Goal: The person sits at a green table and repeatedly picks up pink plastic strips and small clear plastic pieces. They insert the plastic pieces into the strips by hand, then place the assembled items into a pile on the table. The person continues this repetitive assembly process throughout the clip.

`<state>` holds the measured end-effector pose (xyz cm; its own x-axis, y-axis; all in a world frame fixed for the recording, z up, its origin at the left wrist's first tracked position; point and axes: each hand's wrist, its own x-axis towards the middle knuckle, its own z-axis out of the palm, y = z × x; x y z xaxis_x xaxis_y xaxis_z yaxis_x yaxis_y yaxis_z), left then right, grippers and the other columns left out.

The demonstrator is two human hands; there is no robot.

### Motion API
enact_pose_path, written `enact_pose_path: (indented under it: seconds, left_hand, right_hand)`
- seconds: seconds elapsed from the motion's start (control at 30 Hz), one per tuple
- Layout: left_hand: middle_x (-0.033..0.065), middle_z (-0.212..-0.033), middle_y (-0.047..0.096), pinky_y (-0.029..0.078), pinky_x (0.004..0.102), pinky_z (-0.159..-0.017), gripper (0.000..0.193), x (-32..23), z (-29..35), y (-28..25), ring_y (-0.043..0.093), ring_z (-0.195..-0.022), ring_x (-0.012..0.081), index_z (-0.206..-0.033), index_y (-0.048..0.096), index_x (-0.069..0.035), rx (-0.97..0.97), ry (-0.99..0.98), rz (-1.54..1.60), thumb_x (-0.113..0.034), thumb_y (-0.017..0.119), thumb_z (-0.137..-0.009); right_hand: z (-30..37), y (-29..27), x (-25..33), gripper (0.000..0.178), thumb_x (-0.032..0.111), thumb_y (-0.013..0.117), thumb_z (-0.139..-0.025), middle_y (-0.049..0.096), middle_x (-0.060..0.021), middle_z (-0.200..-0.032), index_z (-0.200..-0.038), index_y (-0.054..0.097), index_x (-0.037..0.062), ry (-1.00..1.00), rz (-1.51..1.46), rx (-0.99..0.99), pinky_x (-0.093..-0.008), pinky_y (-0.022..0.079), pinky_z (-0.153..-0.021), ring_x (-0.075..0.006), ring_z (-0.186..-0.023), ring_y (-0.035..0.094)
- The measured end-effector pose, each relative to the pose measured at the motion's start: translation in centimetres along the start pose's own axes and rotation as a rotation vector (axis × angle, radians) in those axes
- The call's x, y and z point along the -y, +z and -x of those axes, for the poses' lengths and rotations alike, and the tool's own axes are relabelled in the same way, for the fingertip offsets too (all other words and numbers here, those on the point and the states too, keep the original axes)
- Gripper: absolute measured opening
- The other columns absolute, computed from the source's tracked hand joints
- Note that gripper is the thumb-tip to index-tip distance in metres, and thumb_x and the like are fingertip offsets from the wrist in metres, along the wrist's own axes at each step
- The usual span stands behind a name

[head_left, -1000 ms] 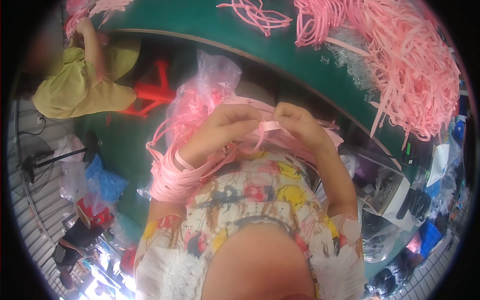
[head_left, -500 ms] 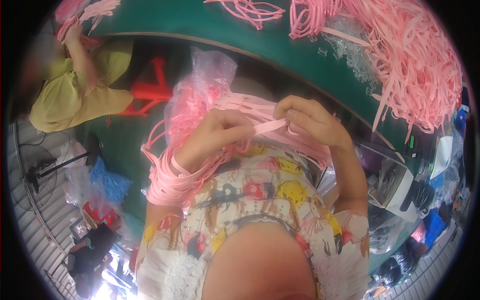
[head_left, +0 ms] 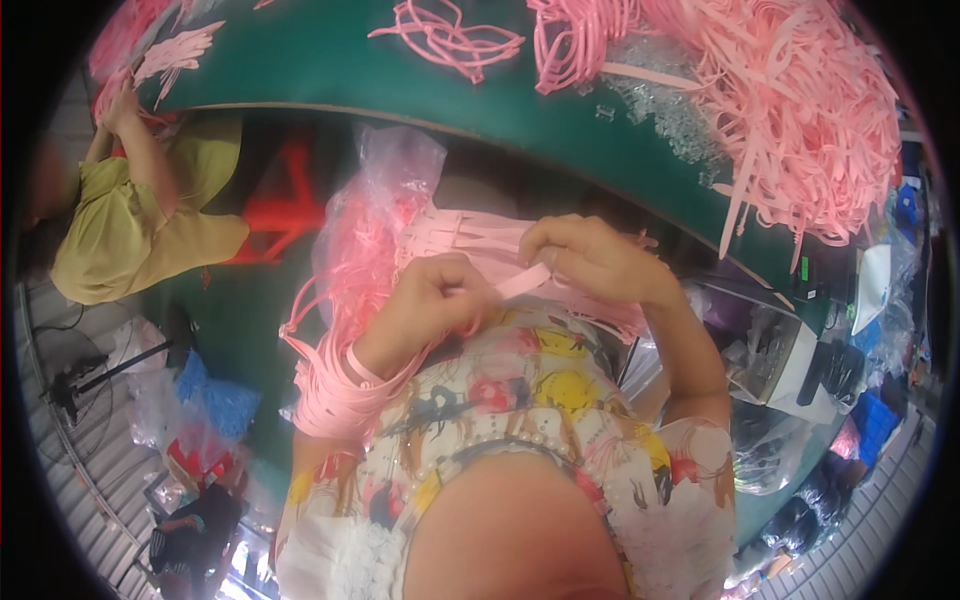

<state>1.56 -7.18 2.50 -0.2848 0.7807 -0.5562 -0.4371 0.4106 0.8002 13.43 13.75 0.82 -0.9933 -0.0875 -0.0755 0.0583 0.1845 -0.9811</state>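
A flat pink strap [head_left: 522, 284] stretches between my two hands in front of my chest. My left hand [head_left: 430, 298] is closed on one end of it, fingers curled in. The fingers of my right hand [head_left: 590, 257] pinch the strap's other end; whatever else lies under those fingers is hidden. A thick bunch of pink straps [head_left: 335, 388] is looped round my left forearm. Beneath and beyond my hands, more pink straps [head_left: 460, 232] lie across my lap, beside a clear plastic bag [head_left: 400, 165] with pink straps in it.
On the green table [head_left: 330, 65] ahead lie a large heap of pink straps [head_left: 810, 110], small clear plastic pieces [head_left: 665, 110] and loose pink loops [head_left: 450, 40]. A co-worker in a yellow-green garment [head_left: 130, 225] sits at the left near a red stool [head_left: 285, 215]. Bags and boxes crowd the right.
My hands have shifted slightly left and down in the picture, still holding the strap between them. My left fingers have curled in closer. The whole view has tilted a little.
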Motion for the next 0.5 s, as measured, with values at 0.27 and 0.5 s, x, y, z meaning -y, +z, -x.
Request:
enact_pose_path:
  seconds: [0.27,0.5]
  left_hand:
    - [0.0046,-0.072,0.059,0.044,0.0217,-0.052,0.012,1.8,-1.1,0.6,0.056,-0.060,0.0080,-0.075,0.067,0.004,0.077,0.153,-0.151,-0.005,0.066,-0.083]
    - [0.0040,-0.071,0.059,0.044,0.0212,-0.053,0.013,1.7,-1.3,0.7,0.056,-0.060,0.0077,-0.076,0.067,0.004,0.122,0.123,-0.159,-0.007,0.066,-0.084]
  right_hand:
    - [-0.6,-3.7,-0.3,0.009,0.009,0.062,-0.082,0.065,-0.0109,-0.084,-0.089,0.065,0.0043,-0.206,0.795,-0.703,-0.0393,0.046,-0.071,-0.0300,-0.078,0.059]
    - [-2.8,-7.0,-2.9,0.019,0.015,0.066,-0.080,0.061,-0.0113,-0.087,-0.098,0.065,0.0081,0.014,1.174,-0.820,-0.0420,0.047,-0.072,-0.0320,-0.080,0.059]
